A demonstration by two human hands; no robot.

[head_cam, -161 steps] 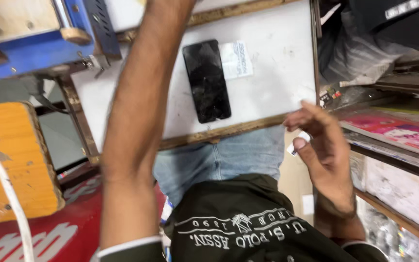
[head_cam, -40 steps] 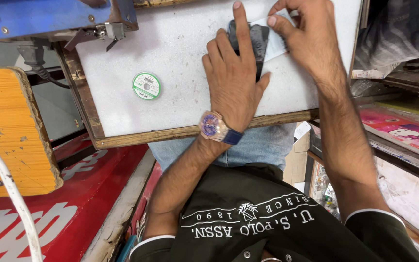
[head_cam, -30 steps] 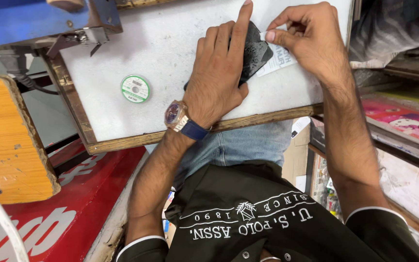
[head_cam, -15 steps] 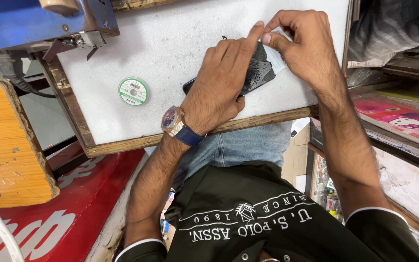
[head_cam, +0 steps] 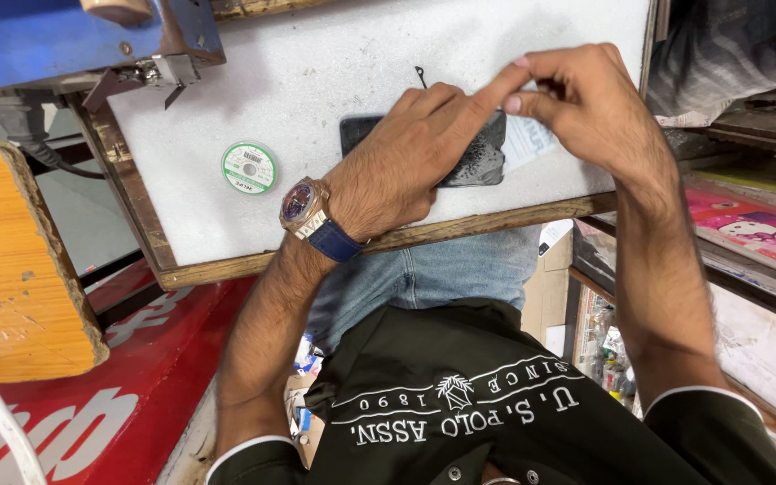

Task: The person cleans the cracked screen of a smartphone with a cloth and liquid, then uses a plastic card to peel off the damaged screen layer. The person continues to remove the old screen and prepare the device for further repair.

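Left hand: flat on phone, forefinger extended, gripping nothing. Right hand: fingers pinched together at the phone's far edge (contents unclear). Phone: on white board. Green spool: nearby. Best practice: steady, even pressure.

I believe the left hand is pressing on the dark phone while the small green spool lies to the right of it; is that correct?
Not quite: the head view shows the spool lying left of the phone, not right. The left hand does press on the phone.
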